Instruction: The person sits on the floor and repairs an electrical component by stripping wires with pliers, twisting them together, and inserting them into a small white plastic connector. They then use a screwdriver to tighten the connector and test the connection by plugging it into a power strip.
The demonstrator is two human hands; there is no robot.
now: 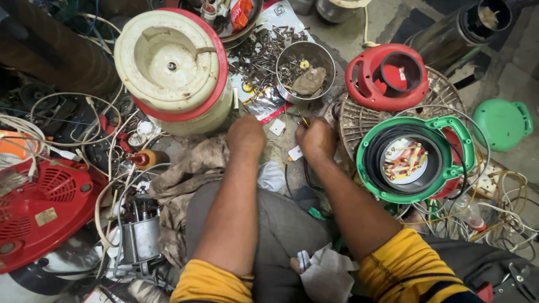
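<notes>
My left hand (246, 134) is curled shut low over the floor, just right of a cream mixer base with a red rim (171, 67). What it holds is hidden under the knuckles. My right hand (317, 139) is closed on a thin tool with a yellow handle (303, 119), its tip pointing up toward a steel bowl of screws (306, 70). A small white plastic piece (295, 152) lies under that hand, and another white square piece (277, 127) sits between the two hands. Both yellow sleeves are pushed up the arms.
Loose screws (264, 53) cover the floor behind the hands. A green ring housing with a wired plate (415, 160) rests at right on a wire fan grille (359, 120), a red housing (387, 76) behind it. A red fan cover (39, 207), bare motor (140, 235), rags and tangled wires crowd the left.
</notes>
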